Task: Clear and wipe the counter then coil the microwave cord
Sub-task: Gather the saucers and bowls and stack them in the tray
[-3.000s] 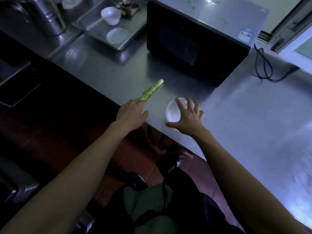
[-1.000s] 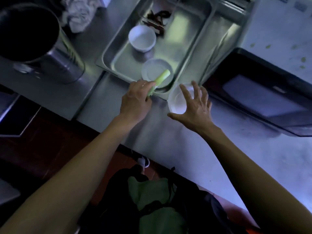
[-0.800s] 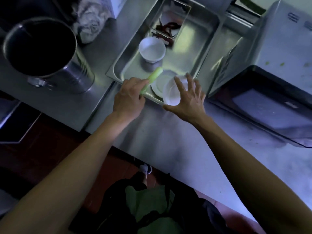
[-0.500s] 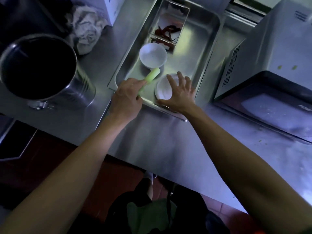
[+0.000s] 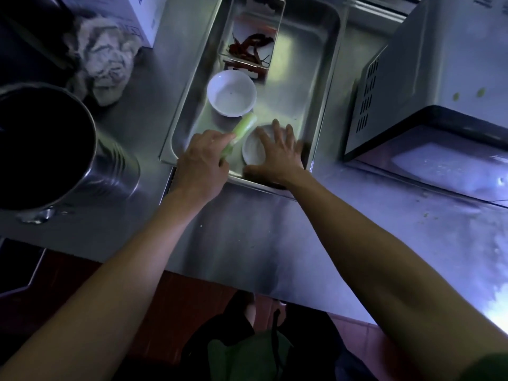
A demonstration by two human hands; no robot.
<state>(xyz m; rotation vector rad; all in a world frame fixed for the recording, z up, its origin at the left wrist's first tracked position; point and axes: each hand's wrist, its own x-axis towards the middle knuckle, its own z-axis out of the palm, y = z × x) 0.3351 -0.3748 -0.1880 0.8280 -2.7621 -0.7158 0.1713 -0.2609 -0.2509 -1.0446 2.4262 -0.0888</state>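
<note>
Left hand (image 5: 202, 166) over the near rim of the steel tray (image 5: 328, 78), fingers curled round the lower end of a pale green scallion stalk (image 5: 242, 129); stalk slanting up and away, its tip just beside the white bowl (image 5: 231, 97). Right hand (image 5: 277, 158) inside the tray at its near right corner, fingers spread over a small white dish (image 5: 254, 151), fingertips on its far rim and thumb at the near edge; whether gripping or merely resting on it, cannot tell. Dish lying low in the tray, just right of the stalk, near the bowl but apart from it. Farther back in the tray, a small rectangular container (image 5: 251, 37) with dried red chillies (image 5: 248, 48). Right of the tray, on the steel counter (image 5: 247, 237), the microwave (image 5: 428, 86), vented side toward the tray, dark door facing the near edge; cord out of view. Left of the tray, a crumpled cloth (image 5: 105, 60) against a white box (image 5: 143, 15), and nearer, a large steel pot (image 5: 55, 149), dark inside. Scattered specks on the counter in front of the microwave.
</note>
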